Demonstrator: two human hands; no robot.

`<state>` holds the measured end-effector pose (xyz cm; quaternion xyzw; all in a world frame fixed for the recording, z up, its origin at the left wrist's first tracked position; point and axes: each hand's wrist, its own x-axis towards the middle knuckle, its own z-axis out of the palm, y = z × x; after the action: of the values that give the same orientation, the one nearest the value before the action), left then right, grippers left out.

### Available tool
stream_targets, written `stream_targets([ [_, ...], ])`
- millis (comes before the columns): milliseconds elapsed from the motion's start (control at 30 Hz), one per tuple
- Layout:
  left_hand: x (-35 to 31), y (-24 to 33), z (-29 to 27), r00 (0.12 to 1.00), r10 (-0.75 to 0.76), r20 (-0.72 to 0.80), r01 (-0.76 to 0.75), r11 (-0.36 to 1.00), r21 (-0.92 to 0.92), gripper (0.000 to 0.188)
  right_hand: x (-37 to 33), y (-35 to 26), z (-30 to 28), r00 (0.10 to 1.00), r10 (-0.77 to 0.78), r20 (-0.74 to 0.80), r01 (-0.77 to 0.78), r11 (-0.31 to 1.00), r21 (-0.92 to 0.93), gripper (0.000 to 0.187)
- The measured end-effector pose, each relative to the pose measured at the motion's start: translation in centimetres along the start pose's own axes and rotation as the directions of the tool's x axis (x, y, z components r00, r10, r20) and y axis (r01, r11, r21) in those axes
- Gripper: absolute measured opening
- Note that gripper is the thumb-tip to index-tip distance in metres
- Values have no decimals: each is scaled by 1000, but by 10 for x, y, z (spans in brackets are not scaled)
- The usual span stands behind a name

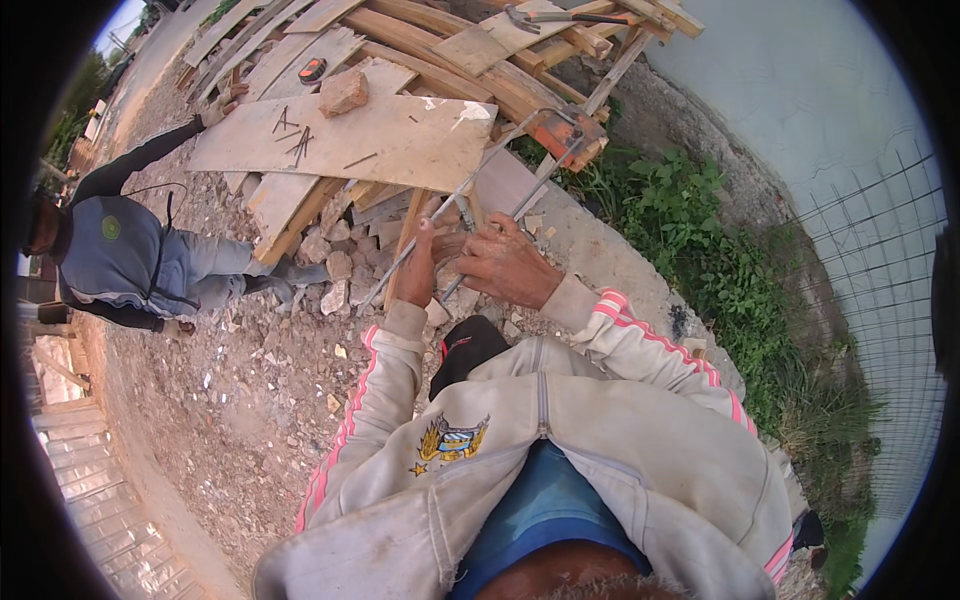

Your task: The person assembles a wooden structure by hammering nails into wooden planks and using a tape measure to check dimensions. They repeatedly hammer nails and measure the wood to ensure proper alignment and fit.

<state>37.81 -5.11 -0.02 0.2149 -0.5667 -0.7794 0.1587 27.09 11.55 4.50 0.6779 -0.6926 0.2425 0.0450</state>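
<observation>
Two long, thin steel bars (pixel 541 184) slant from between my hands up to the end of the timber stack, where they lie across an orange-red patch (pixel 552 130). My left hand (pixel 420 262) is closed round the left bar, thumb pointing up. My right hand (pixel 508 264) has its fingers curled on the right bar, close beside the left. A short grey piece (pixel 466 212) shows between the bars just above my fingers; its kind is unclear. Beyond lies a wide plywood board (pixel 400 140) with loose nails (pixel 300 145) and a broken brick (pixel 343 93) on it.
A tape measure (pixel 313 70) and a claw hammer (pixel 545 17) lie on the stacked timber (pixel 410 35). At left a co-worker (pixel 125 245) rests a gloved hand on the boards. Rubble (pixel 340 265) covers the ground. Green plants (pixel 690 220) and wire mesh (pixel 880 260) stand right.
</observation>
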Motion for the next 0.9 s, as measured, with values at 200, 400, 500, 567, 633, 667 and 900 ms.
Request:
stream_targets([
  [200, 36, 106, 52, 781, 579, 235, -608, 616, 500, 47, 24, -1, -130, 930, -35, -367, 1, 996, -93, 29],
  [400, 135, 127, 118, 593, 600, 537, -781, 266, 565, 33, 20, 39, -207, 659, 248, -710, -379, 925, -29, 20],
  [500, 176, 101, 142, 629, 520, 578, -769, 304, 563, 32, 2, 62, -224, 472, 652, -593, -337, 755, 562, 24],
  [567, 195, 83, 154, 646, 505, 573, -762, 380, 524, 31, -15, 66, -229, 387, 665, -638, -335, 747, 575, 27],
  [633, 208, 71, 162, 607, 566, 557, -794, 412, 447, 31, -31, 65, -225, 300, 671, -678, -306, 741, 598, 27],
  [667, 213, 77, 168, 580, 572, 580, -815, 396, 424, 31, -42, 61, -223, 255, 671, -696, -288, 740, 608, 27],
  [900, 198, 149, 177, 471, 557, 684, -880, 246, 405, 42, -93, 23, -187, 23, 770, -638, -112, 636, 763, 29],
])
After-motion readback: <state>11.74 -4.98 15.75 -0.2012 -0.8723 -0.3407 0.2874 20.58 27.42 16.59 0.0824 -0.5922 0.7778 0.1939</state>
